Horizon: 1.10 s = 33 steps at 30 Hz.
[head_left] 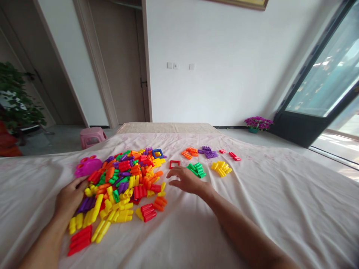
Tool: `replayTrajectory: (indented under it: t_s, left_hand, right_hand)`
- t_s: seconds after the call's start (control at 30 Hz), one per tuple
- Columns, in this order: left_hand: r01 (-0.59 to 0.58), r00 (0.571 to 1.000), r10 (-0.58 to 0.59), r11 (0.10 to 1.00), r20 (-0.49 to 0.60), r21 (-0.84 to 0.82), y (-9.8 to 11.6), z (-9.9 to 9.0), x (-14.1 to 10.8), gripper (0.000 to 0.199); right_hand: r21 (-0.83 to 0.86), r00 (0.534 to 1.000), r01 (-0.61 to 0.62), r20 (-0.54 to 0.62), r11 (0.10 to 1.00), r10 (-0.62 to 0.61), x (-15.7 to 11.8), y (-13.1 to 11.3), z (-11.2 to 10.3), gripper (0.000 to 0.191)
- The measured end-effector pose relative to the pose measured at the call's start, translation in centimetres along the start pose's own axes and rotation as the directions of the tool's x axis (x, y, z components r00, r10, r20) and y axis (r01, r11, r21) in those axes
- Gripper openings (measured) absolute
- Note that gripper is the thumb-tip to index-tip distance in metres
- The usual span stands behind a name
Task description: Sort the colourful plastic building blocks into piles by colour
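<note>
A large mixed heap of plastic building blocks (120, 181) in red, yellow, orange, green and purple lies on the cloth. My left hand (70, 198) rests against the heap's left side, fingers stretched toward a red block (95, 176); its fingertips are partly hidden. To the right of the heap, my right hand (186, 180) hovers low over the cloth, fingers apart and nothing in them. Just beyond its fingertips lies a red square frame (174, 161). Small groups sorted by colour lie around and behind it: green blocks (198, 170), orange blocks (190, 152), purple blocks (208, 152), yellow blocks (221, 168) and red blocks (235, 156).
A pale patterned cloth (269, 209) with folds covers the work surface. At the heap's back left is a magenta plastic piece (89, 165); a blue frame (157, 152) lies at its back right. A pink stool (92, 137) stands beyond the left edge, potted flowers (258, 123) by the wall.
</note>
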<state>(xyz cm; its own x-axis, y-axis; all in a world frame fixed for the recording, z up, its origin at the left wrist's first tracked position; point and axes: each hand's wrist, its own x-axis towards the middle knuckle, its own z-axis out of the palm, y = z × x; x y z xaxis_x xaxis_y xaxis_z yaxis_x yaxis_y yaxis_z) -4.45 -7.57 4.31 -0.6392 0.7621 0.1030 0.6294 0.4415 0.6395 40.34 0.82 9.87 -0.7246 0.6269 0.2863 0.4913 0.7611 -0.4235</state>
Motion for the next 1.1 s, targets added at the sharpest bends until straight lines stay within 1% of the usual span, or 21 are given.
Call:
replayTrajectory:
  t_s: [0.03, 0.07, 0.1, 0.17, 0.23, 0.33, 0.4, 0.53, 0.6, 0.67, 0.7, 0.77, 0.87, 0.93, 1.03, 1.1]
  left_hand:
    - [0.004, 1.000, -0.004, 1.000, -0.004, 0.004, 0.0, 0.0, 0.0, 0.055]
    - [0.008, 1.000, -0.008, 1.000, -0.011, 0.010, 0.0, 0.1, 0.1, 0.055]
    - [0.011, 1.000, -0.011, 1.000, -0.019, 0.015, 0.0, 0.1, 0.1, 0.054]
    - [0.010, 1.000, -0.010, 1.000, -0.027, 0.015, 0.0, 0.2, 0.1, 0.054]
    - [0.007, 1.000, -0.007, 1.000, -0.028, 0.017, 0.1, 0.1, 0.1, 0.054]
    - [0.006, 1.000, -0.006, 1.000, -0.028, 0.023, 0.2, 0.0, -0.1, 0.054]
    - [0.012, 1.000, -0.011, 1.000, -0.025, 0.019, 0.1, 0.0, -0.2, 0.054]
    - [0.009, 1.000, -0.008, 0.999, -0.014, 0.031, -0.2, 0.1, 0.0, 0.054]
    - [0.012, 1.000, -0.011, 0.999, -0.016, 0.041, -0.4, 0.2, 0.3, 0.055]
    - [0.016, 1.000, -0.015, 0.999, -0.020, 0.051, -0.4, 0.2, 0.4, 0.056]
    - [0.016, 1.000, -0.015, 0.998, -0.022, 0.059, -0.4, 0.2, 0.5, 0.056]
    - [0.020, 1.000, -0.019, 0.996, -0.022, 0.085, -0.2, 0.2, 0.5, 0.056]
    - [0.038, 0.999, -0.037, 0.994, -0.014, 0.101, 0.0, 0.1, 0.4, 0.058]
    - [0.040, 0.999, -0.040, 0.995, -0.009, 0.093, 0.0, 0.1, 0.4, 0.060]
    - [0.031, 0.999, -0.030, 0.994, -0.009, 0.106, -0.2, 0.2, 0.5, 0.060]
    - [0.029, 1.000, -0.027, 0.992, -0.013, 0.125, -0.4, 0.3, 0.6, 0.060]
  right_hand:
    - [0.019, 0.998, 0.061, 0.024, 0.998, -0.062, 0.0, -0.7, 1.0, 0.028]
    - [0.021, 0.994, 0.096, 0.043, 0.995, -0.097, 0.0, -1.2, 1.8, 0.031]
    - [0.009, 0.992, 0.106, 0.061, 0.994, -0.106, 0.0, -1.6, 2.4, 0.033]
    - [-0.038, 0.993, 0.091, 0.085, 0.995, -0.087, -0.1, -2.0, 3.1, 0.031]
    - [-0.091, 0.994, 0.075, 0.092, 0.993, -0.067, -0.2, -2.1, 3.3, 0.026]
    - [-0.147, 0.996, 0.062, 0.079, 0.987, -0.051, -0.3, -2.1, 3.2, 0.020]
    - [-0.156, 0.996, 0.047, 0.079, 0.987, -0.035, -0.4, -2.1, 3.1, 0.017]
    - [-0.167, 0.996, 0.006, 0.092, 0.986, 0.010, -0.4, -1.6, 2.8, 0.018]
    - [-0.202, 0.996, -0.058, 0.055, 0.978, 0.070, -0.4, -0.8, 2.0, 0.021]
    - [-0.249, 0.986, -0.166, -0.019, 0.954, 0.167, -0.3, 0.5, 0.7, 0.023]
    - [-0.270, 0.973, -0.232, -0.065, 0.934, 0.223, -0.4, 1.4, -0.2, 0.024]
    - [-0.306, 0.928, -0.371, -0.161, 0.877, 0.337, -0.6, 3.3, -2.2, 0.026]
    - [-0.347, 0.839, -0.542, -0.277, 0.765, 0.469, -1.6, 6.2, -5.3, 0.028]
    - [-0.361, 0.768, -0.639, -0.343, 0.679, 0.540, -2.6, 8.0, -7.0, 0.030]
    - [-0.368, 0.662, -0.749, -0.398, 0.551, 0.635, -4.3, 10.5, -8.5, 0.032]
    - [-0.380, 0.617, -0.783, -0.379, 0.492, 0.690, -5.3, 11.8, -9.0, 0.033]
